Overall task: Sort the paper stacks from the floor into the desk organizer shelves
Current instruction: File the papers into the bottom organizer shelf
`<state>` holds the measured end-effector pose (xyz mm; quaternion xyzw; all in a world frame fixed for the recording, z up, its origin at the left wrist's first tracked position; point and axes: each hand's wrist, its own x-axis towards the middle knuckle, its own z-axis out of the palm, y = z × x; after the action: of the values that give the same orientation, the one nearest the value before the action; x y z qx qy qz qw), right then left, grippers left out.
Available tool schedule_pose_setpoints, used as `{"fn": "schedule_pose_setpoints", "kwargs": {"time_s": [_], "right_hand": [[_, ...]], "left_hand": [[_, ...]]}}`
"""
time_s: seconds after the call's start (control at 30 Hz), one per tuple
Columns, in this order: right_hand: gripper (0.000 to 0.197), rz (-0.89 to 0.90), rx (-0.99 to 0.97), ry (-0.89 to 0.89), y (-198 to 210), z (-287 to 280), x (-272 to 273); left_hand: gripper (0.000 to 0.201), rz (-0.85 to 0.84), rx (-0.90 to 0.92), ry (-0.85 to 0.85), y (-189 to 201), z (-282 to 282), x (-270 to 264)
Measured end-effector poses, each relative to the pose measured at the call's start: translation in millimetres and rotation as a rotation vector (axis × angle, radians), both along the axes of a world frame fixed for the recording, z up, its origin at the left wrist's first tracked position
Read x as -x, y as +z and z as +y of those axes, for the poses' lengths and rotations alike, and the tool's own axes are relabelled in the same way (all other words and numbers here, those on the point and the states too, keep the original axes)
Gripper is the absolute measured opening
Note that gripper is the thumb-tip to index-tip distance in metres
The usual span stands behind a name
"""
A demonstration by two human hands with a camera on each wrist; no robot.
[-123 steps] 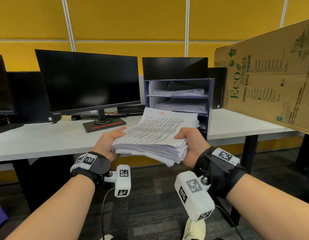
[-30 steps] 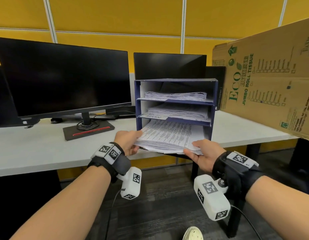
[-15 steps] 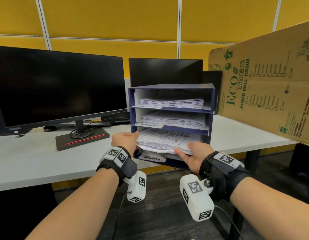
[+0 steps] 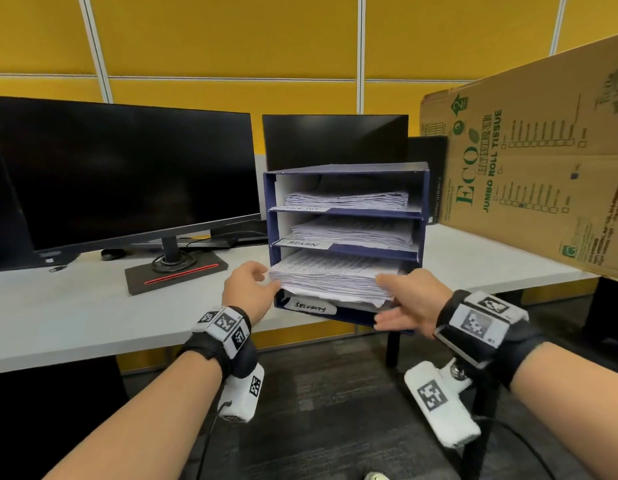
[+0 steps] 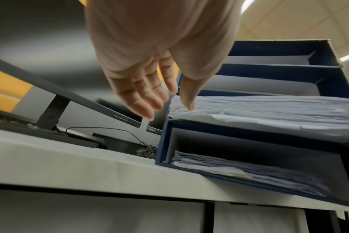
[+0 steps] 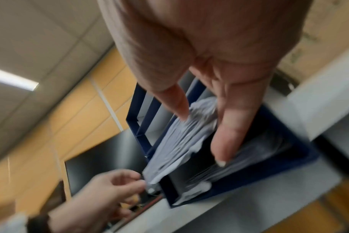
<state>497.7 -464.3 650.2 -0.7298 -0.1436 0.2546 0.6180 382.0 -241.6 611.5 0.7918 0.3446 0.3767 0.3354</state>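
Note:
A blue desk organizer (image 4: 424, 202) with several shelves stands on the white desk (image 4: 75, 306). A thick paper stack (image 4: 332, 275) lies in the shelf above the "SECURITY" label, and its front edge sticks out a little. My left hand (image 4: 255, 285) hovers at the stack's left front corner with its fingers spread and straight. In the left wrist view the thumb tip of that left hand (image 5: 169, 110) is at the stack (image 5: 269, 110). My right hand (image 4: 394, 301) is at the right front corner. Its thumb lies on the stack (image 6: 181, 138) and its fingers (image 6: 225, 141) are straight beneath.
The two upper shelves each hold a paper stack (image 4: 349, 199). The bottom shelf holds papers (image 5: 249, 171) too. A large monitor (image 4: 127, 174) stands left of the organizer. A second monitor (image 4: 335, 140) is behind it. A big cardboard box (image 4: 529, 161) leans at the right.
The stack has slid deeper into the shelf over the last second. My left hand has let go of it and opened. My right hand's fingers have straightened.

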Motion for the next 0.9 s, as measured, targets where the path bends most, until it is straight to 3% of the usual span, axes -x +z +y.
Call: {"fn": "schedule_pose_setpoints", "kwargs": {"time_s": [0.17, 0.3, 0.43, 0.57, 0.73, 0.9], "right_hand": [[0.026, -0.573, 0.435, 0.027, 3, -22, -3], [0.008, -1.103, 0.548, 0.027, 13, -20, 3], [0.036, -1.401, 0.56, 0.194, 15, -1, 5], [0.05, -1.484, 0.692, 0.314, 16, 26, 5], [0.041, -1.461, 0.873, 0.362, 15, 49, 3], [0.031, -1.426, 0.931, 0.385, 15, 53, 0]], "left_hand": [[0.016, 0.101, -0.167, 0.026, 5, -13, 1], [0.01, 0.136, -0.235, -0.037, 9, -21, -3], [0.014, 0.126, -0.245, -0.067, 5, -28, -8], [0.015, 0.208, -0.36, -0.087, -2, -32, -12], [0.02, 0.322, -0.519, -0.084, 0, -27, -12], [0.025, 0.315, -0.653, -0.08, -2, -19, -12]]}}
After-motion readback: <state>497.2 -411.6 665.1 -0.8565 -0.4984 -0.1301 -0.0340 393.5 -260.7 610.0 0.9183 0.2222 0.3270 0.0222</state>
